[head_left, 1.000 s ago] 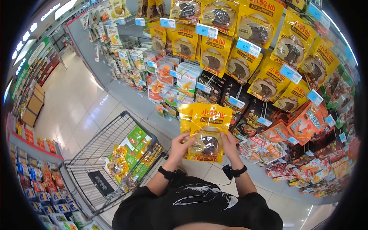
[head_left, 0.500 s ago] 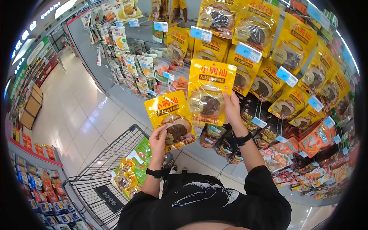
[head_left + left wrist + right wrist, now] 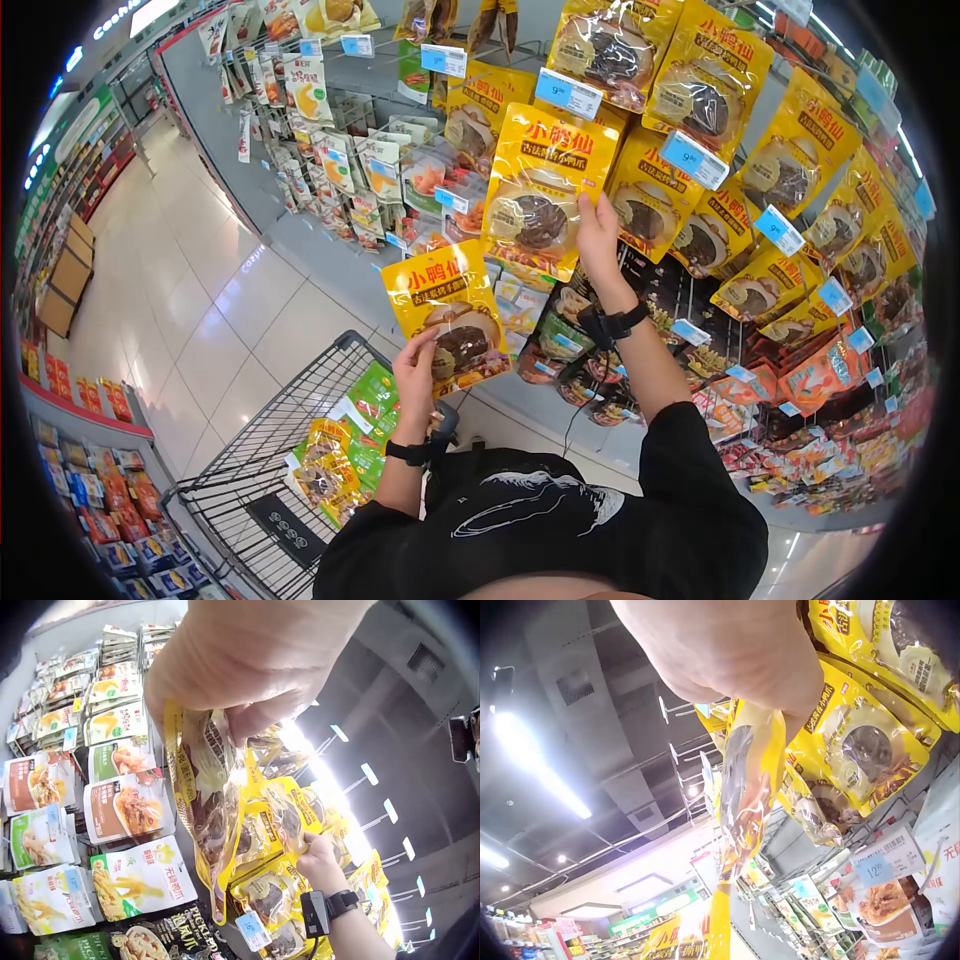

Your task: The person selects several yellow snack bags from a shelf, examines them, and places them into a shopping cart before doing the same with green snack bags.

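My left hand [image 3: 413, 375] pinches a yellow snack pouch [image 3: 445, 310] by its lower left edge, printed side facing me. In the left wrist view this pouch [image 3: 202, 772] appears edge-on beneath the hand. Higher up and to the right, my right hand [image 3: 600, 240] grips a second yellow pouch [image 3: 540, 190] by its right edge, thumb on the front. That pouch overlaps the hanging yellow pouches [image 3: 650, 195] of the rack in the head view. From the right wrist, the held pouch [image 3: 750, 787] shows nearly side-on, and most fingers are hidden.
Price tags [image 3: 570, 93] stick out on hooks along the rack. White snack packs [image 3: 340, 165] hang to its left, dark and orange packs [image 3: 825, 375] lower right. A shopping cart [image 3: 262, 425] with green and yellow packs stands at my left, beside the tiled aisle [image 3: 190, 260].
The two pouches, earlier overlapping between both hands before my chest, are now apart. My right hand has raised its pouch toward the rack; my left has moved its pouch left.
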Available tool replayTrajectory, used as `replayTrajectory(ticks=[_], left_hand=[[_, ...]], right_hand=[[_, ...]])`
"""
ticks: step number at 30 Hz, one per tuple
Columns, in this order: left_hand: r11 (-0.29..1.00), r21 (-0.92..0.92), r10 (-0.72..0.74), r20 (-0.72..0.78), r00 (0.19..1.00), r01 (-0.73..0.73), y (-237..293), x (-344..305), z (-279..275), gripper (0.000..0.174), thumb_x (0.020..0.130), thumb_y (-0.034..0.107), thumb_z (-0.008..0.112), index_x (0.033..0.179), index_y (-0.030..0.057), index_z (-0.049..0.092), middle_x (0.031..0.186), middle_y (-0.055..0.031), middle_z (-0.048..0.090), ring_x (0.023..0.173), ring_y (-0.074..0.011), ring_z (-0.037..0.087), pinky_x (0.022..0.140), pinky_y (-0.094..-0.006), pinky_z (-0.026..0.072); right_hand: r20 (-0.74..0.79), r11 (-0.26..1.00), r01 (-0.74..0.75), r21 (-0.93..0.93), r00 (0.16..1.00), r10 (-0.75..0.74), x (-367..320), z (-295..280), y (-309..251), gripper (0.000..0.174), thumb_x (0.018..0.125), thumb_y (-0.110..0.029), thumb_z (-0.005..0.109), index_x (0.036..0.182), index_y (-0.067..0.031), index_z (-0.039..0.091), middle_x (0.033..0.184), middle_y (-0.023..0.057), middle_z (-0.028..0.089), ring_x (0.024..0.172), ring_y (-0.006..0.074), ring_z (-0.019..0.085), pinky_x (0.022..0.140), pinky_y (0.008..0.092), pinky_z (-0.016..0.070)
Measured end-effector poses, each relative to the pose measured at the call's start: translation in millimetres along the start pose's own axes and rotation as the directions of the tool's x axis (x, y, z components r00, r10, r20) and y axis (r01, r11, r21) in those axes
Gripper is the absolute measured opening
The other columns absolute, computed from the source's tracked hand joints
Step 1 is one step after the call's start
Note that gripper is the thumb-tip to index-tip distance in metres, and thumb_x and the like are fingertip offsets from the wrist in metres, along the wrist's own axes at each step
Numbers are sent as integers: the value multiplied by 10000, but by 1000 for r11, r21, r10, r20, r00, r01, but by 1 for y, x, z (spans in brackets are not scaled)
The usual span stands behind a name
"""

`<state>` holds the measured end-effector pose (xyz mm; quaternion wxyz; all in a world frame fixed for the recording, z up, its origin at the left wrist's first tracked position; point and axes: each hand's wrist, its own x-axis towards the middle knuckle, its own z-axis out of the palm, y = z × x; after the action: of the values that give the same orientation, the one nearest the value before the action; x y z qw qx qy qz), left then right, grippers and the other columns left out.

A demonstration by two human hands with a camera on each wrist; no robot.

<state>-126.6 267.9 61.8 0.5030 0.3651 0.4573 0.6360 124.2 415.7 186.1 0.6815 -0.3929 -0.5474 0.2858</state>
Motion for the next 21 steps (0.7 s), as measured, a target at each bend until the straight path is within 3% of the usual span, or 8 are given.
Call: replayTrajectory(ticks=[4, 7, 14, 16, 18, 19, 20, 21], left_hand=[[1000, 22, 23, -26, 999, -22, 0, 10, -8, 204, 874, 64, 511, 1042, 14, 614, 981, -12, 613, 807, -53, 525, 733, -199, 424], [998, -11, 57, -76, 995, -58, -1, 15, -11, 203, 880, 62, 499, 1038, 9, 614, 971, -18, 613, 833, -63, 534, 746, -207, 428], [999, -6, 36, -72, 997, -37, 0, 16, -15, 207, 881, 58, 493, 1043, 4, 610, 990, -30, 609, 876, -82, 541, 778, -219, 427], [998, -15, 63, -71, 996, -64, 1, 17, -16, 209, 881, 61, 493, 1046, 2, 606, 1004, -31, 605, 889, -82, 537, 790, -218, 420], [998, -21, 59, -65, 996, -60, 4, 16, -14, 210, 882, 64, 494, 1049, 1, 605, 1007, -31, 604, 894, -83, 536, 795, -218, 417], [998, -32, 52, -58, 997, -54, 6, 14, -13, 212, 882, 66, 494, 1051, 0, 603, 1010, -32, 603, 898, -83, 534, 799, -217, 414], [998, -25, 55, -88, 995, -57, 7, 11, -14, 212, 882, 66, 494, 1051, 0, 603, 1010, -32, 603, 898, -83, 534, 799, -217, 414], [998, -5, 65, -62, 996, -65, 9, 10, -13, 210, 885, 69, 495, 1048, -9, 602, 989, -31, 606, 877, -82, 539, 777, -211, 424]], right_hand=[[-8, 996, -20, -86, 1000, 19, -1, 0, -3, 248, 943, -132, 398, 1101, 28, 503, 1028, 50, 575, 927, 89, 489, 830, 234, 378], [-28, 999, -49, -19, 998, 49, 2, -1, 4, 250, 943, -125, 393, 1109, 28, 500, 1033, 52, 573, 933, 93, 487, 831, 233, 374], [-65, 998, -32, -50, 997, 29, 25, -5, 19, 252, 929, -109, 398, 1108, 33, 503, 1021, 60, 574, 919, 100, 490, 824, 240, 379], [-116, 997, -44, -58, 993, 37, 40, -13, 36, 247, 921, -124, 411, 1087, 30, 510, 986, 53, 578, 889, 104, 492, 808, 249, 387], [-171, 992, -65, -110, 984, 46, 56, -17, 44, 205, 911, -157, 441, 990, 11, 530, 842, 41, 572, 777, 109, 492, 724, 259, 404], [-208, 985, -170, -39, 965, 159, 55, -17, 39, 196, 908, -174, 456, 923, 8, 527, 783, 37, 561, 721, 126, 505, 673, 275, 413], [-189, 974, -169, -150, 972, 140, 66, -29, 58, 205, 905, -186, 465, 868, 9, 517, 752, 44, 561, 688, 160, 521, 653, 304, 421], [-183, 947, -105, -304, 982, 50, 81, -46, 90, 220, 902, -191, 470, 897, 20, 534, 804, 85, 587, 746, 184, 541, 698, 314, 426]])
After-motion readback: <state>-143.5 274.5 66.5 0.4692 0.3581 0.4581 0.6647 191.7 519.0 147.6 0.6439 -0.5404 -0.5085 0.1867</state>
